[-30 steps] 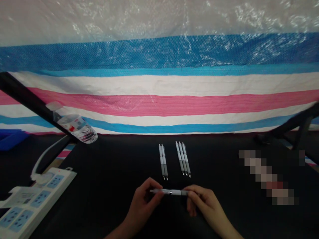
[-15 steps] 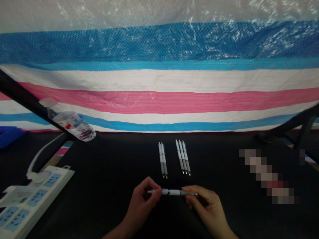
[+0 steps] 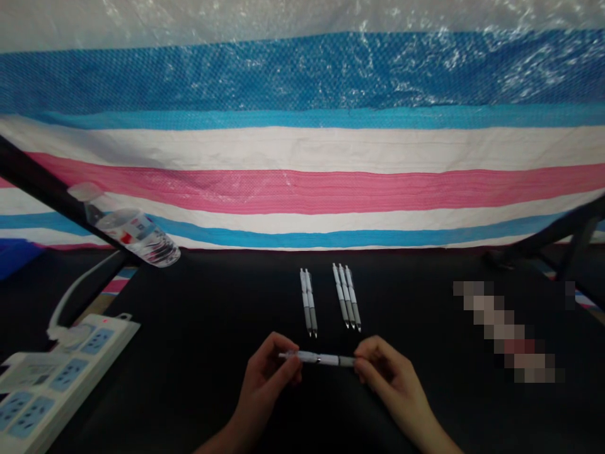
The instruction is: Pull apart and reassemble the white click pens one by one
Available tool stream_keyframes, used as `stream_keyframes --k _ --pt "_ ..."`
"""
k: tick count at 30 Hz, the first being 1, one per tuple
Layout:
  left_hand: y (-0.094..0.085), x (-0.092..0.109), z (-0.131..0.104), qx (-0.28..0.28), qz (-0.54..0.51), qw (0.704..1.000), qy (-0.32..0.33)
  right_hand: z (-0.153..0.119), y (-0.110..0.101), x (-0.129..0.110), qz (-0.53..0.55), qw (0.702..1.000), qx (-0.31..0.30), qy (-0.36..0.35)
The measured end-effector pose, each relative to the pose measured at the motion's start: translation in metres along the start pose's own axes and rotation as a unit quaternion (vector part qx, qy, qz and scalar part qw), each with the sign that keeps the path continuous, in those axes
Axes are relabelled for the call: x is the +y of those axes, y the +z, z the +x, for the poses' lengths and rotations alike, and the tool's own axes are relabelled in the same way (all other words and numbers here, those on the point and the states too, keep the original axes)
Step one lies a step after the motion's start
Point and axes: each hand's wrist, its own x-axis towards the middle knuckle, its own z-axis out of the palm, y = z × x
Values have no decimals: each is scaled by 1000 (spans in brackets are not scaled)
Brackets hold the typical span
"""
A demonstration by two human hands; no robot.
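A white and grey pen (image 3: 328, 359) lies level between my two hands, above the near part of the black table. My left hand (image 3: 271, 375) pinches its push-button end between thumb and fingers. At the grey tip end, my right hand (image 3: 390, 372) has its thumb and fingers closed on the pen, hiding the point. Beyond my hands rest a pair of like pens (image 3: 309, 302), side by side with tips toward me. Just right of that pair lies a group of three more pens (image 3: 346, 296), set out the same way.
At the left, a white power strip (image 3: 70, 372) with a plugged-in cable lies on the table (image 3: 198, 315). A clear plastic bottle (image 3: 137, 234) leans at the back left. A blurred-out long item (image 3: 505, 334) is at the right. Striped sheeting (image 3: 302, 189) hangs behind.
My right hand has shifted slightly up and right, its fingers now nearer the very tip of the pen. The pen has tilted a little; the left hand keeps its pinch.
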Motion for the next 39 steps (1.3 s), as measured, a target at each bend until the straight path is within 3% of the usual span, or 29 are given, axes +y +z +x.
stream_keyframes --k 2,7,11,15,20,33,39 --pt "-1 0 -1 4 -6 1000 2 0 0 -2 6 1000 11 -4" --pt "-2 1 -1 8 -16 1000 2 -1 0 -1 19 997 -67 31" --pt "-3 1 -2 8 -14 1000 11 -2 1 3 53 997 -49 22" --pt "-4 -1 -4 12 -9 1000 19 -2 0 5 42 995 -87 36" --pt "-4 -1 -2 12 -12 1000 21 -3 -1 5 70 996 -48 18" --pt "-4 1 -2 27 -1 999 30 1 0 2 86 993 -53 61" --pt "-8 6 1 72 -6 996 48 1 -5 5 209 977 -24 45"
